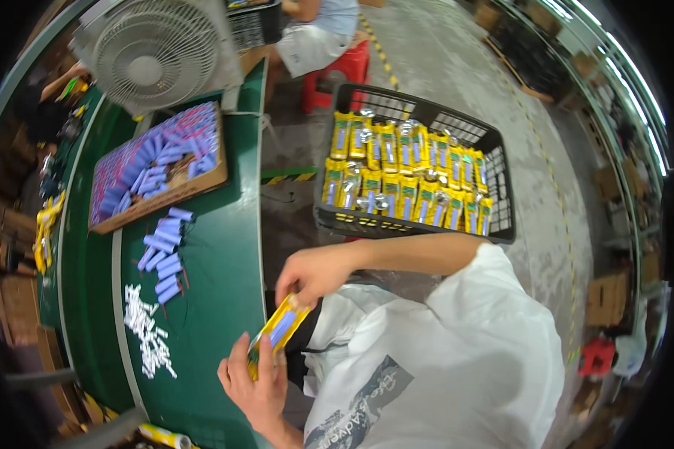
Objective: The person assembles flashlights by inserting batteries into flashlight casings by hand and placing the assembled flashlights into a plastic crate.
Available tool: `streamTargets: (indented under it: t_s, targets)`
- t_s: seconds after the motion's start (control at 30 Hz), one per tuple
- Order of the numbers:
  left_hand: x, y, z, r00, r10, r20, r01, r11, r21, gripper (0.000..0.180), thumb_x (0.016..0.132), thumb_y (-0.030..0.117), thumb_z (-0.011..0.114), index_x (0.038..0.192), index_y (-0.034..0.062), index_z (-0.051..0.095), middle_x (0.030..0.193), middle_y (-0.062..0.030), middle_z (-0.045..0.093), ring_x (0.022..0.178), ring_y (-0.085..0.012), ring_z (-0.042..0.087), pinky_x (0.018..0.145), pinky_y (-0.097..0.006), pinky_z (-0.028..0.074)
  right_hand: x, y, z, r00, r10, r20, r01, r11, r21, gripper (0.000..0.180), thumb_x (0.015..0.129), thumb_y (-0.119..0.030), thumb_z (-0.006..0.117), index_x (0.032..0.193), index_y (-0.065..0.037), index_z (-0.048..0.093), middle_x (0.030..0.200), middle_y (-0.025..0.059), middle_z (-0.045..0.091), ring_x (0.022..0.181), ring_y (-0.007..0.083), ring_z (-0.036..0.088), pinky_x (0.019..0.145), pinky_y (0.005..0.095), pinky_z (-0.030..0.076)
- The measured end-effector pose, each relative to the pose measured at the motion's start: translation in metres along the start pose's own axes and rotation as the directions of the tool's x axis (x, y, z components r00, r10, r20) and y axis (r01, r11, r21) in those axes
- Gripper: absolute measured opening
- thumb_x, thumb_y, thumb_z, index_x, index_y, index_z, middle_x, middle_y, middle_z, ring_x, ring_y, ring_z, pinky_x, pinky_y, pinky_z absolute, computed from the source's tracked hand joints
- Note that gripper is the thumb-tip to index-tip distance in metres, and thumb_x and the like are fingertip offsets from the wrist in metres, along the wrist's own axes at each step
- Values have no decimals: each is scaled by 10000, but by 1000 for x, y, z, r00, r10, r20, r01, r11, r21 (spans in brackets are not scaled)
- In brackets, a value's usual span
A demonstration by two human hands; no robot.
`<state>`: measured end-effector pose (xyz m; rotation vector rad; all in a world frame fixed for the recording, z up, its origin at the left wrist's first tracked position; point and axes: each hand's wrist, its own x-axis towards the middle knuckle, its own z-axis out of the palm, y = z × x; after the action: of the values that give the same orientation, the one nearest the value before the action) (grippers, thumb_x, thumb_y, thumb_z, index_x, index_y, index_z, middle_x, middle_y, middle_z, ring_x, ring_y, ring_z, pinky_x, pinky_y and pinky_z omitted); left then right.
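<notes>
Between my two hands, at the table's edge, is a long yellow casing with a purple cylindrical battery cell lying along its hollow. My left hand grips the lower end, thumb and fingers on either side. At the upper end, the fingers of my right hand are pinched on the casing; their tips are partly hidden. Several purple cells with wires lie loose on the green table. Near them is a scattered pile of small white pieces.
A cardboard box of purple cells sits on the table before a large fan. Right of the table, a black crate holds rows of yellow casings with cells and silvery parts. Beyond, a person sits on a red stool.
</notes>
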<state>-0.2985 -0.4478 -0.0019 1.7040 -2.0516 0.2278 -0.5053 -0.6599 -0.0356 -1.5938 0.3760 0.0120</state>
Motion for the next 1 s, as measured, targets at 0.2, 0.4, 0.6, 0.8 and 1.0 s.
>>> streamTargets:
  t_s: [0.2,0.4,0.6,0.8,1.0]
  targets:
    - [34,5,19,981,3,-194,-51,969,-243,453,939,144,738,1364,32,627,1385,-229,589,1221,-426,597,992,-521,500,-184,49,-63,450,214,-867,-91,977,193,376,887,-34,696,1256,35,715,1064,112,756,891,177,758,805,308,626]
    - [-10,-15,40,991,-125,-48,112,968,-224,266,946,146,737,1178,21,705,1234,-204,663,1085,-411,643,930,-487,516,-361,258,-136,-637,288,-715,-148,864,480,378,825,-223,812,1155,-41,791,969,104,790,809,181,748,760,352,605]
    - [-43,-29,27,923,-380,68,382,874,-301,243,966,114,689,1144,-50,704,1228,-200,646,1099,-383,641,954,-481,511,-465,336,-119,-827,483,-288,243,768,592,349,793,-205,788,1075,1,791,1081,204,783,1009,310,776,875,427,604]
    - [-63,-38,2,836,-548,-14,544,832,-107,232,980,111,680,1135,-61,702,1193,-193,657,1087,-376,649,943,-466,518,-370,349,-142,-813,254,-524,-440,323,838,389,849,-321,708,1025,17,786,1104,221,777,1110,326,754,940,453,599]
    - [-115,-71,-39,725,-645,-243,664,748,-3,187,932,41,716,1117,9,724,1174,-175,679,1062,-377,655,940,-462,533,-521,380,-121,-349,-194,-917,-935,134,327,340,948,-340,673,1129,-62,752,1052,182,766,840,329,748,653,495,574]
